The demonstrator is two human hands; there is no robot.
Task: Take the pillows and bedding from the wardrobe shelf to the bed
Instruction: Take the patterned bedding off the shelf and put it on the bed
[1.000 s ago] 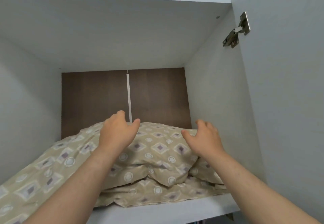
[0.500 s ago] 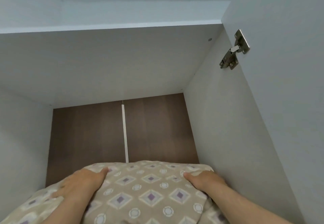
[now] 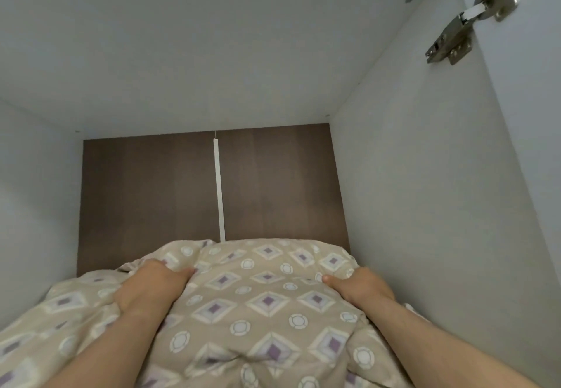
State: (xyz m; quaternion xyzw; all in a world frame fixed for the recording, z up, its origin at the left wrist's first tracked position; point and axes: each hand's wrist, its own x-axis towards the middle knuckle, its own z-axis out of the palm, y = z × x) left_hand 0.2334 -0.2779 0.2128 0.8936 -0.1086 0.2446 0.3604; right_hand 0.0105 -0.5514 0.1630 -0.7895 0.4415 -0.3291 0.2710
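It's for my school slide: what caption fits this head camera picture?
Left hand and right hand grip the diamond-patterned bedding inside the wardrobe.

Fingers of left hand [image 3: 148, 287] & right hand [image 3: 361, 289] buried in bedding [image 3: 258, 311]; bedding cut off at btm edge.

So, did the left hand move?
Yes. The left hand, earlier up by the white strip, now sits lower and left of it, gripping the patterned bedding.

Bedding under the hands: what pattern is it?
Beige fabric bedding with purple-centred diamonds and white rings; head view.
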